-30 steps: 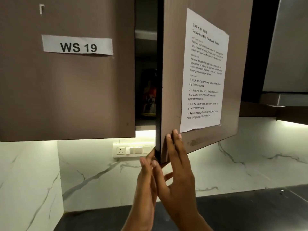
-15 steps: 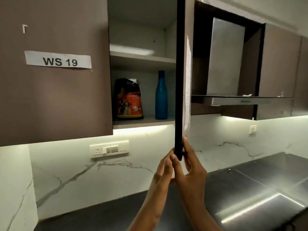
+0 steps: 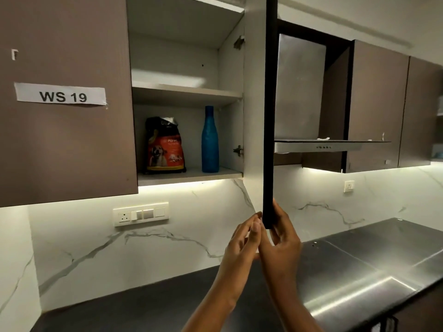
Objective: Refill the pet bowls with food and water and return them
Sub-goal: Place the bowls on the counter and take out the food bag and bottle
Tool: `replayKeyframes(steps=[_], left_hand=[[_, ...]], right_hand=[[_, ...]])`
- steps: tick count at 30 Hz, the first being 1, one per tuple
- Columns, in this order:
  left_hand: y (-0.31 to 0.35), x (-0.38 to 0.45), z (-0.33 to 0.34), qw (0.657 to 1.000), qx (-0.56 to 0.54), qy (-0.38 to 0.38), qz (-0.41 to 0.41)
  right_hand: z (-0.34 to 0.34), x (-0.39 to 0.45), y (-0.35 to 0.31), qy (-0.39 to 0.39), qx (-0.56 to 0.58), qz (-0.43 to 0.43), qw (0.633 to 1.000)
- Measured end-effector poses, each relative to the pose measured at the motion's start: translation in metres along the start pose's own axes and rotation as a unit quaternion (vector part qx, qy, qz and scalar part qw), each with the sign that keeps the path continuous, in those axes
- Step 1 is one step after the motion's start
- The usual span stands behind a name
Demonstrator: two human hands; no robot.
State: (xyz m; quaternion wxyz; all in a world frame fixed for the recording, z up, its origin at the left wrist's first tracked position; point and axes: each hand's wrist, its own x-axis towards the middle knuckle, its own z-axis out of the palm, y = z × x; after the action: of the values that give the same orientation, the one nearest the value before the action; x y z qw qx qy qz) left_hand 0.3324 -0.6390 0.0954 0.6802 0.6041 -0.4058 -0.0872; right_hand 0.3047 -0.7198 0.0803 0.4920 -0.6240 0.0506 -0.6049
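Observation:
The wall cabinet door [image 3: 269,116] stands open, edge-on to me. My right hand [image 3: 281,233] grips its bottom corner from the right side. My left hand [image 3: 244,236] touches the same corner from the left, fingers close together. Inside, on the lower shelf [image 3: 191,174], a black and red bag of puppy food [image 3: 165,146] stands upright at the left. A tall blue bottle [image 3: 210,140] stands to its right. The upper shelf holds nothing that I can see. No pet bowls are in view.
A closed cabinet door labelled WS 19 [image 3: 60,95] is at the left. A steel range hood [image 3: 318,144] hangs right of the open door. Below lie a dark countertop [image 3: 143,305] and a steel surface [image 3: 359,271]. A socket panel [image 3: 141,213] sits on the marble wall.
The door has swung from barely ajar to fully open, edge-on to me, uncovering the food bag and bottle. Both hands stayed on its bottom corner.

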Motion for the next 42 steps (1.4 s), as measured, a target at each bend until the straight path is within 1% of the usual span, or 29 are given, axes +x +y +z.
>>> replayKeyframes(steps=[5,9,12,15,18,20,22,23,26,28,30,32,34,36,39,42], left_hand=[[-0.005,0.012,0.066,0.999,0.017,0.027,0.023],[-0.009,0.02,0.113,0.999,0.01,0.03,0.022],[-0.014,0.03,0.141,0.998,0.024,0.056,0.011],[-0.013,0.041,0.172,0.996,0.035,0.086,0.001],[-0.016,0.049,0.189,0.992,0.073,0.097,-0.031],[-0.019,0.061,0.192,0.986,0.105,0.125,-0.033],[-0.02,0.067,0.197,0.986,0.097,0.131,-0.033],[-0.018,0.066,0.199,0.988,0.093,0.12,-0.028],[-0.016,0.067,0.193,0.992,0.089,0.084,-0.006],[-0.022,0.069,0.181,0.993,0.089,0.079,-0.006],[-0.025,0.067,0.166,0.989,0.117,0.092,-0.008],[-0.025,0.061,0.15,0.983,0.14,0.115,-0.003],[-0.025,0.055,0.136,0.976,0.167,0.138,-0.011],[-0.027,0.05,0.122,0.967,0.2,0.155,-0.023],[-0.031,0.043,0.098,0.948,0.261,0.181,-0.024],[-0.029,0.038,0.07,0.931,0.301,0.205,-0.015]], right_hand=[[-0.049,0.029,0.012,0.005,0.015,0.016,1.0],[-0.085,0.05,0.02,0.006,0.022,0.038,0.999],[-0.102,0.063,0.024,0.001,0.024,0.062,0.998],[-0.122,0.075,0.03,0.017,0.033,0.074,0.997],[-0.128,0.081,0.04,0.028,0.04,0.099,0.994],[-0.13,0.087,0.04,0.032,0.052,0.106,0.993],[-0.133,0.093,0.04,0.026,0.054,0.104,0.993],[-0.136,0.095,0.041,0.018,0.057,0.1,0.993],[-0.147,0.1,0.043,-0.004,0.058,0.087,0.995],[-0.148,0.1,0.048,0.006,0.062,0.09,0.994],[-0.144,0.092,0.056,0.022,0.06,0.127,0.99],[-0.138,0.078,0.065,0.016,0.056,0.17,0.984],[-0.13,0.064,0.073,-0.02,0.05,0.205,0.977],[-0.121,0.054,0.078,-0.076,0.033,0.219,0.972],[-0.105,0.049,0.074,-0.151,0.024,0.196,0.969],[-0.085,0.056,0.064,-0.19,0.029,0.171,0.966]])
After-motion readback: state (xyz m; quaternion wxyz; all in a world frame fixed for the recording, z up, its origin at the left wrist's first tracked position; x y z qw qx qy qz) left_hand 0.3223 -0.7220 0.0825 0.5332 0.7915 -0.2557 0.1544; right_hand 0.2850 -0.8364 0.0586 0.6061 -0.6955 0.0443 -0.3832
